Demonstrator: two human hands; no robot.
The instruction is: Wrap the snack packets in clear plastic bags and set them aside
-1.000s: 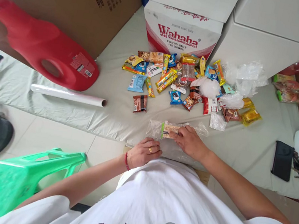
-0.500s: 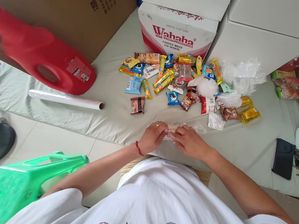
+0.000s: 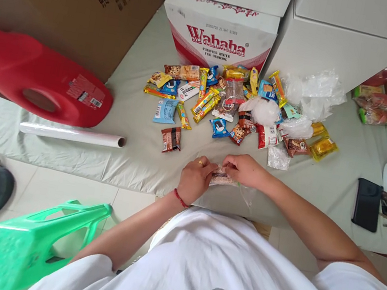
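Head view shows both hands at the packet (image 3: 224,181), which lies on the counter (image 3: 140,168) near its front edge, just before the person's body. The left hand (image 3: 195,179) has its fingers closed on the left end of the packet; one second ago this hand was beside it, lower and without hold. The right hand (image 3: 248,170) has its fingers bent and pinched together at the upper side of the packet, close to the left thumb. Green colour, which was at the left end one second ago, now shows a little at the right end, where clear film (image 3: 247,195) also hangs out. Behind the hands, the snacks (image 3: 206,105) remain in the same pile, and the roll (image 3: 71,134) stays lying at the left.
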